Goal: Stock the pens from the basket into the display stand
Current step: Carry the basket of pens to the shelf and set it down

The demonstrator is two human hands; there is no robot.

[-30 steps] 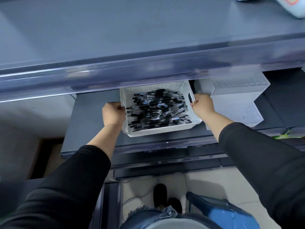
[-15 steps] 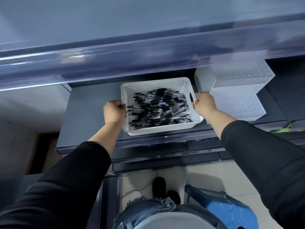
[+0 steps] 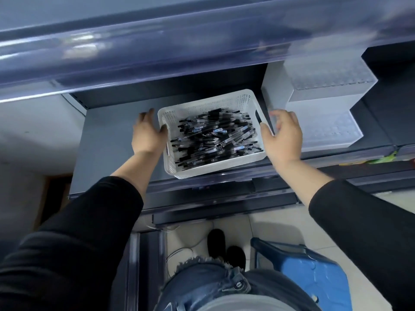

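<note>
Standing on the grey shelf (image 3: pixel 112 142), the white basket (image 3: pixel 215 163) is full of black pens (image 3: pixel 215 135) that lie in a loose, crossed heap. Just to its right, touching or almost touching, stands the stepped white display stand (image 3: pixel 323 129), whose small holes look empty as far as the blur allows to see.

The left hand (image 3: pixel 147 133) is at the left wall of the basket with the fingers spread and nearly straight; it grips nothing, and the thumb seems to touch the rim. The right hand (image 3: pixel 284 136) is beside the right handle slot, also with relaxed, spread fingers, holding nothing.

My judgement is that the basket is now placed and the picking of pens can begin. To do it well, one hand should rest on the basket rim so that it does not slide on the smooth shelf, while the other takes pens from the top of the heap, not from under it, because crossed pens pull their neighbours out. A few pens turned the same way will go into the holes more easily than a big bunch. The upper shelf edge (image 3: pixel 179 52) hangs over the work, so lifts should stay low.
</note>
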